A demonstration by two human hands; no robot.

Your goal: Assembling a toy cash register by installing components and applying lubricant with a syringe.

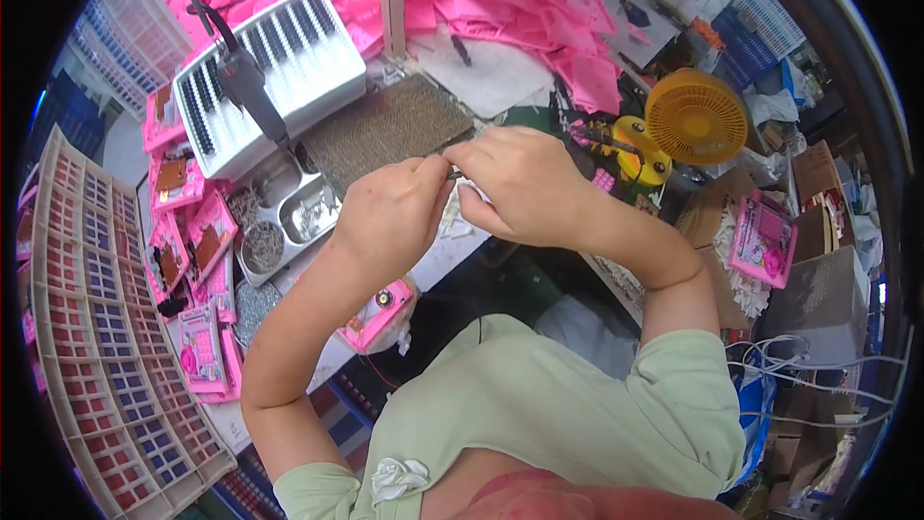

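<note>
My left hand [393, 210] and my right hand [525, 183] meet over the near edge of a brown textured mat [385, 135]. Both are closed, with the fingertips pinched together. A small dark piece [455, 174] shows between them; its kind is too small to make out. Left of my left hand sits a steel compartment tray [279, 178] holding small metal parts, perhaps screws. A dark power screwdriver [248, 87] hangs above that tray. Below my left forearm lies a pink toy case [378, 316] with a round dark-and-gold part on it.
A white tray [337, 77] with rows of black and white parts stands behind the steel tray. Pink plastic pieces [520, 10] heap along the back. Pink toy packs [202, 347] and a beige plastic crate [115, 327] line the left. A yellow fan [698, 116] and cardboard boxes stand right.
</note>
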